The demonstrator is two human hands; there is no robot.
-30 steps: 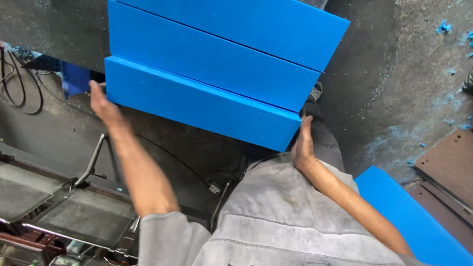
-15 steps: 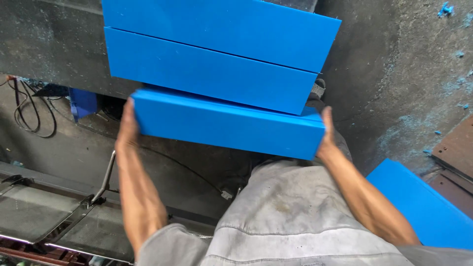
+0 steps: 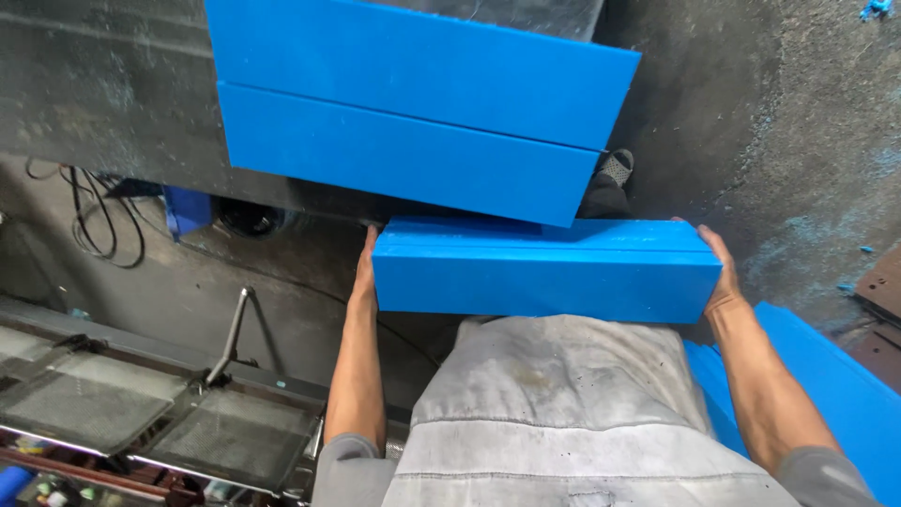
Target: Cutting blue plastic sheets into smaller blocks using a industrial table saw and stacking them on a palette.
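Grimy concrete floor with black cables [image 3: 89, 221] at left; left hand [image 3: 364, 268] and right hand [image 3: 721, 272] pressed flat against opposite ends of blue foam block [image 3: 544, 277], gripped at chest height below two stacked blue blocks [image 3: 413, 103].

Bottom blue foam block [image 3: 544, 282] pulled clear of stack [image 3: 413, 113] toward your chest, your left hand [image 3: 364, 272] and right hand [image 3: 721, 277] pressing its ends.

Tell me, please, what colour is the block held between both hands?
Bright blue block, plain, best seen in the head view.
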